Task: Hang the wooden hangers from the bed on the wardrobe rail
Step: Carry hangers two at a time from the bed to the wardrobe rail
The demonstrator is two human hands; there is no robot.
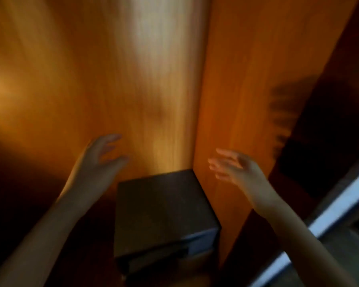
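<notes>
The view is blurred and looks down into an orange wooden wardrobe. My left hand (104,156) is raised in front of the wardrobe's back panel (91,69), fingers spread and holding nothing. My right hand (234,168) is held up beside the wardrobe's side panel (247,90), fingers apart and holding nothing too. No wooden hanger, rail or bed shows in this view.
A dark box-shaped safe (164,216) stands on the wardrobe floor between my forearms, against the side panel. A pale strip (330,216) runs diagonally at the lower right. A hand's shadow (284,112) falls on the side panel's right edge.
</notes>
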